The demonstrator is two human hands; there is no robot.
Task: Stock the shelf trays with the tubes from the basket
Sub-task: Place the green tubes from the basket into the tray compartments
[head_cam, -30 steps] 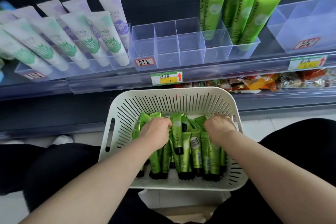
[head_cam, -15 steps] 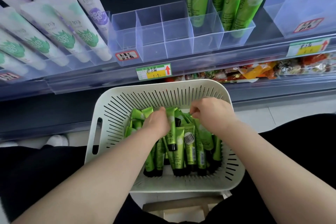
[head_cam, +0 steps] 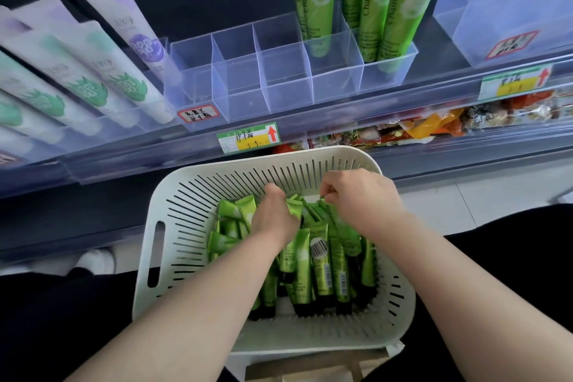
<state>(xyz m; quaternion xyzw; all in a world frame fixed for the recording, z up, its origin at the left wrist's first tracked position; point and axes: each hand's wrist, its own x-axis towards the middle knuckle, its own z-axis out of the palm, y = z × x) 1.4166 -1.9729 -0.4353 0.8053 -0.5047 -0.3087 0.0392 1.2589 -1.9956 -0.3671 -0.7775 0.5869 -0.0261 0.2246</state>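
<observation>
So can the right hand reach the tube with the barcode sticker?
Probably yes: the barcoded tube lies uncovered atop the pile, close to the right hand, though that hand seems to be pinching another tube.

Bare left hand (head_cam: 273,220) and right hand (head_cam: 359,201), bare forearms (head_cam: 434,276), black trousers (head_cam: 55,329) on both legs, one white shoe (head_cam: 93,260).
</observation>
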